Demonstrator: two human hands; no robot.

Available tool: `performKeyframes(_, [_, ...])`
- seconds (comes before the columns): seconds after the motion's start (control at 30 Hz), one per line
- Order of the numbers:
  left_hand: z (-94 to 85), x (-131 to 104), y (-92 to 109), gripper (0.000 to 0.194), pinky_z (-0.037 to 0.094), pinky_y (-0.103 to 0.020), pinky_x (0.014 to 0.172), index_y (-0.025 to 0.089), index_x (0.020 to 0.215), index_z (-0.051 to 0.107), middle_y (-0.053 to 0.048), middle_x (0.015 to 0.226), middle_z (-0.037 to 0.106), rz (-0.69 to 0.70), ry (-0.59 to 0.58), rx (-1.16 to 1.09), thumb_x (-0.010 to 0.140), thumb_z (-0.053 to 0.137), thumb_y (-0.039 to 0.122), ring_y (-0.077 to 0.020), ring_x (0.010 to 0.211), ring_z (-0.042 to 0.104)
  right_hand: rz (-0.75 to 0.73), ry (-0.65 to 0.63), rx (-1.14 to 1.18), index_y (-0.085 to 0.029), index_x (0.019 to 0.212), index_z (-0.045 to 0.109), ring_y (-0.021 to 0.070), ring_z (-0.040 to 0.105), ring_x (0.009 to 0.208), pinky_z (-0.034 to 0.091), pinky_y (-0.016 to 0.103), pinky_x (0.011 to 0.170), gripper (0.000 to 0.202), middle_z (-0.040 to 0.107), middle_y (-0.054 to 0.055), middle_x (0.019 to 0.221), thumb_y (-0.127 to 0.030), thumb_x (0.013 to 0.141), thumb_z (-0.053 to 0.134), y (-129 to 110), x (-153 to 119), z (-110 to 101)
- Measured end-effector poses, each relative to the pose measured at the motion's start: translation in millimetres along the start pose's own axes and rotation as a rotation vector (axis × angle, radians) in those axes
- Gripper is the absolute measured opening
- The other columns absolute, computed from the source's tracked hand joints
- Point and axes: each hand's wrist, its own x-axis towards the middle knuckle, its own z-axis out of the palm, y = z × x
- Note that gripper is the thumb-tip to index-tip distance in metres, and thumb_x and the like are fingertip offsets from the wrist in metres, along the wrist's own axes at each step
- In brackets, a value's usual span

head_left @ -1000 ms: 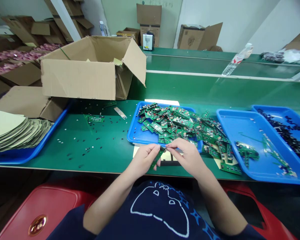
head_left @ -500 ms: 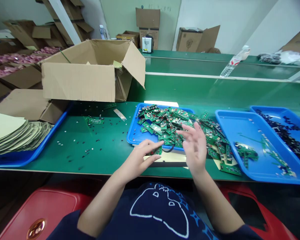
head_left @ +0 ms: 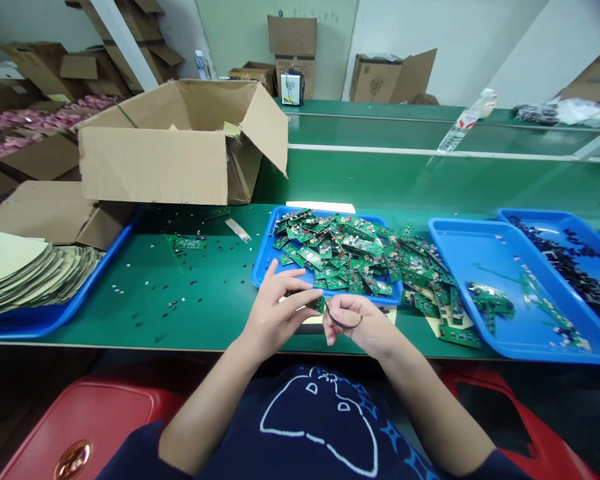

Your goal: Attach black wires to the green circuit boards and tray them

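Observation:
My left hand [head_left: 273, 310] is closed around a small green circuit board [head_left: 320, 305], whose right end sticks out past the fingertips. Close beside it, my right hand [head_left: 363, 321] pinches a thin dark wire [head_left: 349, 327] that curves across the fingers. The wire's near end comes up to the board; whether the two are joined I cannot tell. Just beyond both hands lies a heap of green circuit boards [head_left: 353, 247] in a shallow blue tray [head_left: 258, 270], spilling over its right side onto the table.
To the right, one blue tray [head_left: 460, 253] holds board scraps, and another [head_left: 535, 215] holds small black parts [head_left: 580, 267]. A big open carton [head_left: 155, 163] stands back left, near stacked yellowish sheets [head_left: 40, 273]. Small bits litter the green table [head_left: 205, 313]. Red stools [head_left: 105, 407] flank me.
My right hand has come down and left from above the heap and now grips the wire. My left hand still holds the board, its fingers shifted slightly.

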Motion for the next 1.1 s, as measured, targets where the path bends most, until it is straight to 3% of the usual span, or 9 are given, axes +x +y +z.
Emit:
performKeyframes(0.23, [8.9,-1.0,-2.0,0.029,0.039,-0.045,0.100,0.026,0.103,0.066,-0.003,0.088,0.068,-0.080,0.039,-0.133,0.074,0.069,0.026,-0.0188,0.090,0.064,0.061,-0.031,0.075,-0.015,0.058,0.050,0.0081,0.054,0.043,0.042,0.020,0.046,0.036,0.056,-0.003,0.051,-0.041,0.067,0.073,4.4,5.9,-1.7])
performKeyframes(0.37, [9.4,1.1,-1.5,0.025,0.049,-0.036,0.088,0.024,0.099,0.068,-0.003,0.084,0.068,-0.123,0.002,-0.233,0.074,0.069,0.025,-0.0157,0.081,0.064,0.094,-0.062,0.060,-0.015,0.055,0.048,0.0082,0.051,0.039,0.039,0.020,0.043,0.037,0.053,-0.004,0.046,-0.040,0.066,0.073,4.8,8.2,-5.9])
performKeyframes(0.57, [11.0,2.8,2.5,0.026,0.051,-0.028,0.068,0.021,0.088,0.071,-0.003,0.073,0.065,-0.379,-0.024,-0.415,0.065,0.076,0.032,-0.0142,0.067,0.060,0.041,-0.024,0.042,-0.015,0.057,0.050,0.0090,0.054,0.042,0.040,0.020,0.045,0.037,0.057,-0.003,0.049,-0.043,0.066,0.073,3.1,7.4,-1.9])
performKeyframes(0.8, [22.8,-3.6,9.4,0.027,0.053,-0.030,0.070,0.019,0.094,0.069,-0.005,0.085,0.062,-0.642,0.063,-0.783,0.070,0.071,0.031,-0.0175,0.078,0.063,-0.042,0.159,-0.027,-0.017,0.065,0.055,0.0112,0.062,0.054,0.052,0.027,0.059,0.032,0.061,-0.003,0.060,-0.036,0.059,0.079,3.6,7.0,4.8])
performKeyframes(0.93, [24.6,-4.0,9.0,0.025,0.052,-0.030,0.070,0.023,0.094,0.069,-0.004,0.087,0.062,-0.611,0.102,-0.769,0.070,0.072,0.027,-0.0172,0.078,0.061,-0.071,0.231,0.047,-0.019,0.075,0.058,0.0110,0.063,0.053,0.052,0.023,0.056,0.032,0.065,-0.002,0.064,-0.045,0.064,0.074,3.9,7.6,5.0])
performKeyframes(1.03, [23.5,-2.9,7.5,0.027,0.049,-0.032,0.074,0.025,0.093,0.070,-0.004,0.085,0.064,-0.573,0.096,-0.728,0.067,0.075,0.025,-0.0179,0.082,0.058,-0.003,0.173,0.055,-0.017,0.067,0.057,0.0125,0.060,0.043,0.048,0.023,0.044,0.042,0.063,0.000,0.054,-0.058,0.070,0.061,1.6,7.3,3.5])
performKeyframes(1.1, [22.1,-2.3,6.2,0.028,0.047,-0.033,0.079,0.025,0.094,0.070,-0.005,0.087,0.066,-0.547,0.084,-0.696,0.067,0.075,0.025,-0.0188,0.086,0.057,0.064,0.098,0.032,-0.015,0.061,0.056,0.0123,0.058,0.038,0.046,0.022,0.040,0.045,0.062,0.002,0.050,-0.059,0.073,0.058,-0.5,5.8,2.4])
